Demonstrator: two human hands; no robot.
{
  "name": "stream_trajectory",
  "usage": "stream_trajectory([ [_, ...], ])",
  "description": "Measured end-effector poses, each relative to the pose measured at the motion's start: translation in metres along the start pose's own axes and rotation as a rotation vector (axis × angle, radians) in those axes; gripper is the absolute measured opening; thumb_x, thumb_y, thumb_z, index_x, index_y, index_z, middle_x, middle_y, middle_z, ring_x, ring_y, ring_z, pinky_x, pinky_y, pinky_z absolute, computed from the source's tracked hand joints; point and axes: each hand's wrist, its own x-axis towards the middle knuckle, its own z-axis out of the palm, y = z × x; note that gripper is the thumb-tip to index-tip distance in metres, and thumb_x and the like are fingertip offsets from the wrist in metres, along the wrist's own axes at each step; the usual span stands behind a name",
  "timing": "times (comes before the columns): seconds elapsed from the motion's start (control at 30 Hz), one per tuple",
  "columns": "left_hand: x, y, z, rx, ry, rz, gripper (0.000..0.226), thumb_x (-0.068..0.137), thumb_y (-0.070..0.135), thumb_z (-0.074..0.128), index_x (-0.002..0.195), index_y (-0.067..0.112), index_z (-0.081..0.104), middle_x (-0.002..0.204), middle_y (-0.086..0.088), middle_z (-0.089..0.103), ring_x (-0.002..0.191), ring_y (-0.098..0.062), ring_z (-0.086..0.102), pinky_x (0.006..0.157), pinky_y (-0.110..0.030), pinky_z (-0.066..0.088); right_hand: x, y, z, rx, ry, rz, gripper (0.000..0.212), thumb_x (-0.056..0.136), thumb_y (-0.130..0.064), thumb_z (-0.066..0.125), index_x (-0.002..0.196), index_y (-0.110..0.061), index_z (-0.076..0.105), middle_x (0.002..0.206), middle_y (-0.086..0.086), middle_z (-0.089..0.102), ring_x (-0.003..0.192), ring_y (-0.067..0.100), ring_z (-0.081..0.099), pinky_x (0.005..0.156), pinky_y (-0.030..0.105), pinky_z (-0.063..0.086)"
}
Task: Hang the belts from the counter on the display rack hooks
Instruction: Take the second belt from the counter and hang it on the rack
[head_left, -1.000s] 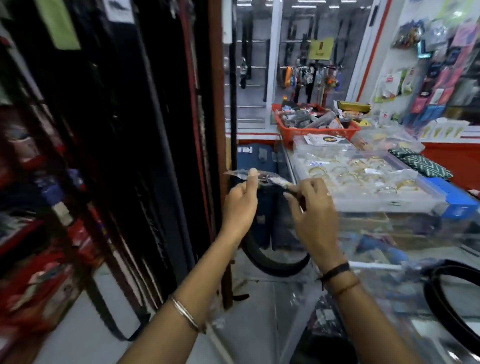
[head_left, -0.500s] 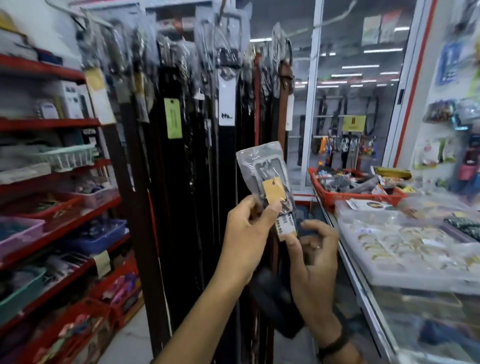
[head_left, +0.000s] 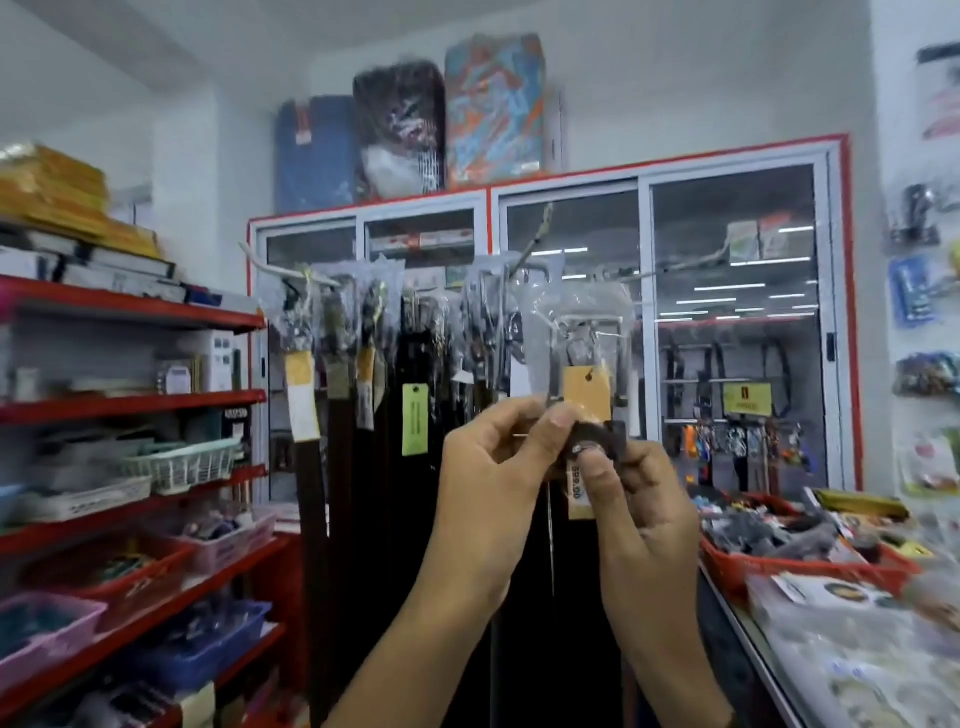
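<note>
A dark belt (head_left: 597, 441) with its buckle in a clear plastic wrap and an orange tag (head_left: 587, 397) is held up in front of the display rack. My left hand (head_left: 493, 478) pinches the strap just under the buckle. My right hand (head_left: 639, 499) grips the same strap from the right, beside a price label (head_left: 579, 491). The wrapped buckle (head_left: 576, 332) reaches up close to the rack's metal hooks (head_left: 519, 262); whether it touches a hook I cannot tell. Several dark belts (head_left: 363, 415) hang on the rack to the left with yellow and green tags.
Red shelves (head_left: 135, 400) with baskets and boxes fill the left side. A glass counter (head_left: 857, 649) at the right carries a red basket (head_left: 800, 561) of goods and clear trays. Glass cabinet doors (head_left: 727, 338) stand behind the rack.
Both hands have lifted the belt from counter height up to the top of the rack. The view has tilted upward, so the hooks and ceiling now show.
</note>
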Motion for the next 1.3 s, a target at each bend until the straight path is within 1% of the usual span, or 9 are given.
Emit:
stream_trajectory([
  [0.1,0.025,0.016,0.001,-0.027,0.031,0.061,0.014,0.083,0.018,0.065,0.084,0.006,0.073,0.076,-0.005,0.073,0.071,-0.014,0.066,0.068,-0.027,0.055,0.025,-0.008,0.015,0.038,0.011,-0.052,0.014,0.080,-0.033,0.058,0.083,-0.021,0.062,0.075,-0.003,0.069,0.069,0.009,0.062,0.060,0.014,0.050],
  [0.3,0.063,0.041,0.004,0.012,0.103,0.149,0.016,0.085,0.018,0.067,0.084,0.003,0.072,0.074,-0.008,0.070,0.060,-0.010,0.061,0.054,-0.020,0.051,0.066,-0.021,0.036,0.073,0.016,-0.036,0.026,0.076,-0.043,0.060,0.084,-0.018,0.064,0.086,0.003,0.072,0.081,0.012,0.067,0.076,0.026,0.052],
  [0.47,0.075,0.044,0.004,0.015,0.132,0.128,0.018,0.085,0.018,0.067,0.069,0.012,0.072,0.063,-0.004,0.062,0.046,-0.006,0.048,0.055,-0.027,0.046,0.080,-0.023,0.044,0.089,0.022,-0.004,0.017,0.086,-0.029,0.062,0.080,-0.013,0.063,0.076,0.010,0.068,0.070,0.016,0.060,0.067,0.028,0.049],
  [0.6,0.082,0.037,0.002,0.005,0.158,0.086,0.021,0.084,0.019,0.068,0.063,0.018,0.071,0.059,0.005,0.066,0.047,-0.002,0.053,0.053,-0.022,0.046,0.083,-0.016,0.045,0.074,0.042,-0.010,0.016,0.088,-0.023,0.063,0.073,-0.018,0.060,0.063,-0.003,0.062,0.056,0.002,0.053,0.056,0.014,0.044],
  [0.83,0.092,0.038,0.002,-0.003,0.178,0.028,0.017,0.084,0.021,0.069,0.068,0.014,0.070,0.067,-0.002,0.064,0.044,-0.003,0.052,0.051,-0.021,0.046,0.095,-0.014,0.047,0.062,0.058,0.025,0.026,0.086,-0.026,0.065,0.063,-0.019,0.055,0.041,-0.014,0.049,0.039,-0.001,0.037,0.043,0.013,0.032],
  [0.93,0.095,0.035,0.003,0.019,0.179,0.005,0.017,0.085,0.020,0.068,0.070,0.011,0.069,0.069,-0.008,0.060,0.040,-0.002,0.049,0.042,-0.017,0.045,0.096,-0.009,0.044,0.059,0.070,0.041,0.026,0.086,-0.027,0.065,0.062,-0.019,0.054,0.044,-0.013,0.047,0.040,0.000,0.033,0.042,0.015,0.030],
  [1.07,0.095,0.021,-0.001,0.058,0.193,-0.031,0.015,0.086,0.021,0.067,0.074,0.012,0.070,0.070,-0.002,0.066,0.051,-0.004,0.056,0.048,-0.017,0.048,0.093,0.007,0.041,-0.001,0.038,0.071,0.025,0.085,-0.030,0.065,0.066,-0.016,0.057,0.039,-0.014,0.046,0.038,0.000,0.032,0.041,0.016,0.029],
  [1.2,0.097,0.008,-0.007,0.092,0.211,-0.047,0.013,0.085,0.022,0.068,0.074,0.016,0.070,0.069,0.004,0.068,0.054,-0.004,0.059,0.051,-0.018,0.049,0.095,0.025,0.038,-0.098,-0.003,0.054,0.033,0.083,-0.036,0.066,0.075,-0.004,0.065,0.058,0.001,0.059,0.054,0.010,0.046,0.056,0.030,0.039],
  [1.3,0.104,0.004,-0.011,0.142,0.208,-0.030,0.015,0.085,0.024,0.068,0.072,0.018,0.070,0.072,0.000,0.070,0.059,-0.009,0.063,0.055,-0.024,0.052,0.102,0.030,0.035,-0.195,-0.045,0.037,0.036,0.082,-0.040,0.066,0.074,-0.004,0.066,0.055,-0.006,0.059,0.050,0.004,0.045,0.055,0.027,0.038],
])
